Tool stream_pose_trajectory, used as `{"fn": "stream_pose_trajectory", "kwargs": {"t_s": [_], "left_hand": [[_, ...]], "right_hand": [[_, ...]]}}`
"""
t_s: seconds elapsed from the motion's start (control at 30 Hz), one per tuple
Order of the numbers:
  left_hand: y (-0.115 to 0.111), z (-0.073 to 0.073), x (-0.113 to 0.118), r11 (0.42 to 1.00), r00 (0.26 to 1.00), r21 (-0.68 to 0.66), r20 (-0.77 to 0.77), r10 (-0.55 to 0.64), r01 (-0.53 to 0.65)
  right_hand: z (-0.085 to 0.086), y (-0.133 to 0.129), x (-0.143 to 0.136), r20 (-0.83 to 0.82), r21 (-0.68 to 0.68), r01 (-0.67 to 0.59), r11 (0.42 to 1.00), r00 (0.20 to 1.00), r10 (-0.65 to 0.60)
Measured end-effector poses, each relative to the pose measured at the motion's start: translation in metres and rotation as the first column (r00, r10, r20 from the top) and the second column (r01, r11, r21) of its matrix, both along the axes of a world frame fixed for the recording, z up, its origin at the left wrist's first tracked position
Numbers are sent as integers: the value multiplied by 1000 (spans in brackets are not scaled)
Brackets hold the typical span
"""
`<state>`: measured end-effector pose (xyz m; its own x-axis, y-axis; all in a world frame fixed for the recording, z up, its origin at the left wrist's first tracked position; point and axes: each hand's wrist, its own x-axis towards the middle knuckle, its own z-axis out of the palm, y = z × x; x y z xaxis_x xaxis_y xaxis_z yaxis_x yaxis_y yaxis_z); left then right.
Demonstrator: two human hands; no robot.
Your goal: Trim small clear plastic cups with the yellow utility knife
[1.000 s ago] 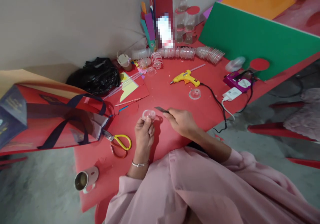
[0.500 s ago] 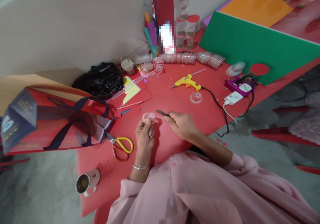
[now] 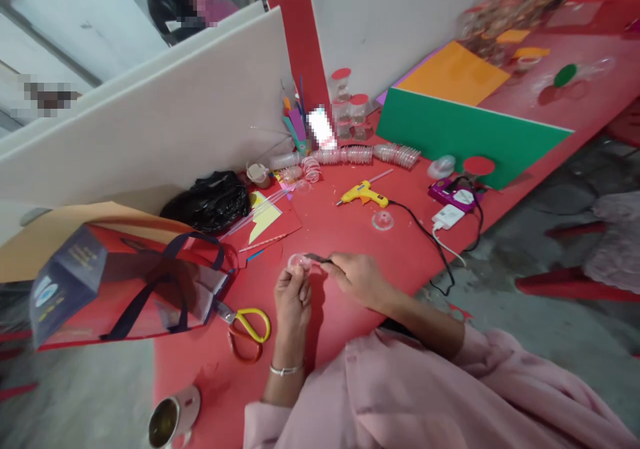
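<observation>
Between the thumb and fingers of my left hand (image 3: 293, 295) is a small clear plastic lid (image 3: 299, 261), round and held up above the red table (image 3: 330, 329). My right hand (image 3: 357, 277) is closed around a dark-handled knife (image 3: 318, 258). Its blade points left, and the tip meets or overlaps the lid's right edge; whether it cuts in I cannot tell. A similar clear lid (image 3: 383, 220) lies farther right on the table. Just beyond that rests a yellow glue gun (image 3: 364, 194) with a black cord. Scissors (image 3: 250, 329) with yellow and red handles lie left of my left wrist.
A mug (image 3: 175, 417) stands at the near left corner, beside a large red and blue bag (image 3: 145, 282). Behind are a black plastic bag (image 3: 207, 201), rows of stacked clear lids (image 3: 355, 155) and a green board (image 3: 465, 135). A purple power box (image 3: 453, 195) sits right.
The knife has moved left, from beside the lid to its edge. My left hand keeps holding the lid. The head view has tilted up, showing more beyond the partition.
</observation>
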<state>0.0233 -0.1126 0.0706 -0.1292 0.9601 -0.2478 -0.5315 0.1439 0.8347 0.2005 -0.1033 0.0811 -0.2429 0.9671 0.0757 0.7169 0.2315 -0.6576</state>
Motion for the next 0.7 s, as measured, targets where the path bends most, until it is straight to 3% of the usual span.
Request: {"fn": "stream_pose_trajectory", "kwargs": {"t_s": [0.2, 0.33, 0.5, 0.7], "left_hand": [[-14, -1, 0, 992, 995, 81, 6, -96, 95], [-16, 1, 3, 996, 998, 66, -6, -64, 64], [-10, 2, 7, 990, 990, 23, 31, -140, 140], [-10, 4, 15, 992, 992, 56, 31, -119, 118]], "right_hand": [[-8, 0, 3, -11, -47, 88, 995, 996, -88], [-4, -2, 8, -284, -108, 35, 994, 957, -64], [5, -9, -4, -491, -49, -77, 996, 870, 43], [3, -7, -17, -586, -115, 56, 992, 802, -113]]}}
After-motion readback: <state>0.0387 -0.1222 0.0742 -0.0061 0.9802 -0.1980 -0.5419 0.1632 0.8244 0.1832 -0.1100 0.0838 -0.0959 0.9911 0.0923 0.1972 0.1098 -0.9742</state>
